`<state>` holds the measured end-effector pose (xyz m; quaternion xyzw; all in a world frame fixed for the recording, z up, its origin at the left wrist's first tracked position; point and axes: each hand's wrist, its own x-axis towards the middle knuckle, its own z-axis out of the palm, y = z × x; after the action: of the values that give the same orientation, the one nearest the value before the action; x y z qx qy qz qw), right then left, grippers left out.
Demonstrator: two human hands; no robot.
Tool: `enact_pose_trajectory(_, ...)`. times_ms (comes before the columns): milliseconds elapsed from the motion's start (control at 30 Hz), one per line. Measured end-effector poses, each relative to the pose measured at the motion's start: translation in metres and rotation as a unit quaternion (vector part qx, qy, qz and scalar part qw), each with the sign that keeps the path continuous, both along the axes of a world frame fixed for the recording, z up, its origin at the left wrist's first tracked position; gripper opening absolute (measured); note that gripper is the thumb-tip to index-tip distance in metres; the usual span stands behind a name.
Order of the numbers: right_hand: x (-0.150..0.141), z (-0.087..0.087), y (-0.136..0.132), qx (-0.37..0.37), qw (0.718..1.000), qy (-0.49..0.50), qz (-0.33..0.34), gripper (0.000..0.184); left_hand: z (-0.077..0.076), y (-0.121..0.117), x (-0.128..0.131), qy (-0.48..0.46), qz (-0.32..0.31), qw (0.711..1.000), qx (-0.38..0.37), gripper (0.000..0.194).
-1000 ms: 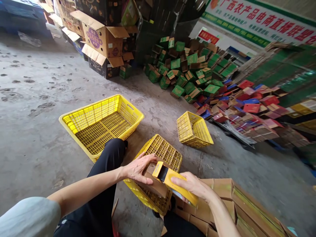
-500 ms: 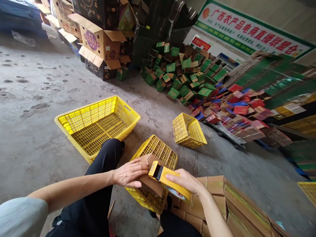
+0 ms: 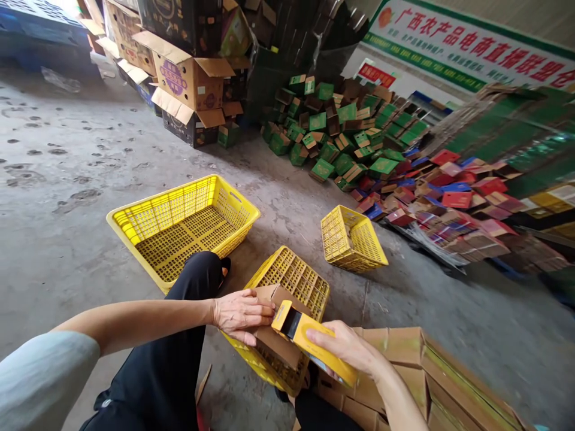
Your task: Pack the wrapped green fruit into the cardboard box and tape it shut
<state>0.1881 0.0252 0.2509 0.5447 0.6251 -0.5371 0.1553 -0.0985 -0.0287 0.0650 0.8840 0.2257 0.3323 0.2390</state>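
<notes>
A small brown cardboard box [image 3: 281, 348] rests on an overturned yellow plastic crate [image 3: 308, 280] between my knees. My left hand [image 3: 242, 314] lies over the box's left part, fingers slightly bent on the cardboard and thumb apart. In my right hand [image 3: 344, 344] is a yellow tape dispenser [image 3: 309, 332], gripped around its body. The dispenser's front end is at the box's top edge, close to my left fingertips. Whether tape is stuck to the cardboard there I cannot tell.
A larger yellow crate [image 3: 164, 281] stands left and a smaller yellow crate [image 3: 354, 239] ahead. Flattened cardboard boxes [image 3: 453, 383] are stacked at my right. Farther off lie piles of green boxes [image 3: 323, 170] and red-blue boxes [image 3: 456, 200], with big cartons [image 3: 188, 81] at back left.
The view has shifted slightly, so the scene sits a little farther right. My left fingers look more bent on the box. The dispenser stays at the box's edge.
</notes>
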Motion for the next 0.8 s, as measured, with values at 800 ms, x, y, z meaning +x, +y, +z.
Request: enact_pose_trajectory(800, 0.005, -0.004, 0.009, 0.025, 0.999, -0.023, 0.028, 0.056, -0.003, 0.007, -0.002, 0.003, 0.010, 0.999, -0.052, 0.075)
